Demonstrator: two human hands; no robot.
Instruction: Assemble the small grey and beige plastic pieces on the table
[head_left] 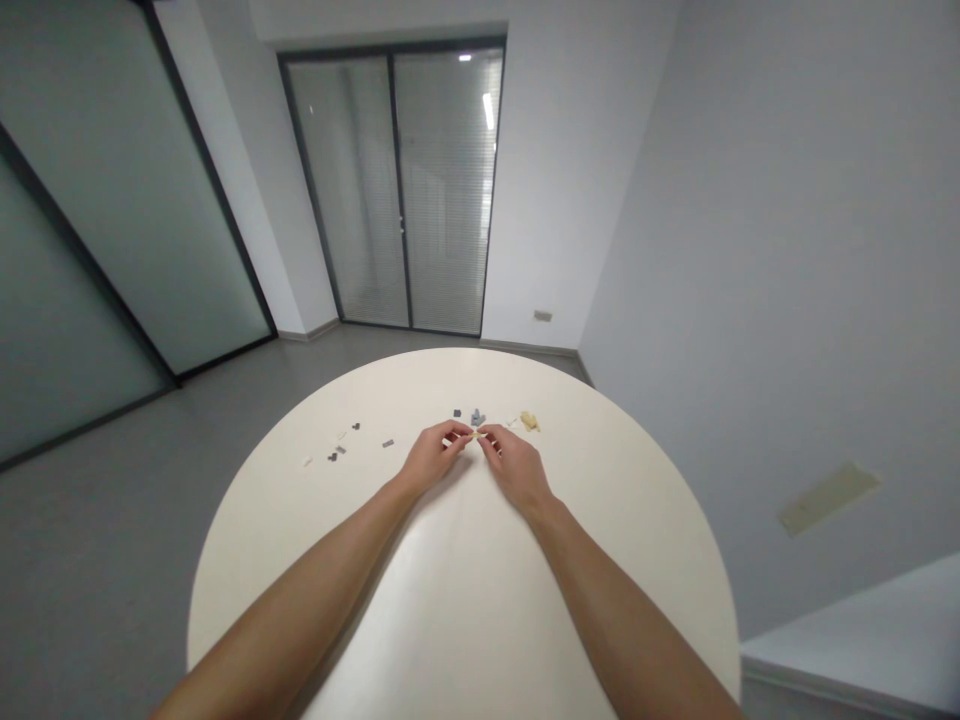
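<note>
My left hand [435, 455] and my right hand [515, 462] meet above the middle of the round table. Between their fingertips is a tiny yellowish piece [475, 434], pinched from both sides; its exact shape is too small to make out. Just beyond the fingers lies a cluster of blue-grey pieces [478, 417], with a small dark piece [457, 413] to its left. Past my right hand sits a little heap of yellow pieces [529, 421], and thin whitish bits [512, 423] lie beside it.
The white round table [480, 600] has a curved edge all around. On its left side lie scattered small parts: a grey flat piece [388, 443], dark pieces [333, 457] and a white bit [307, 461]. Glass doors [397, 190] and a wall [787, 250] stand beyond.
</note>
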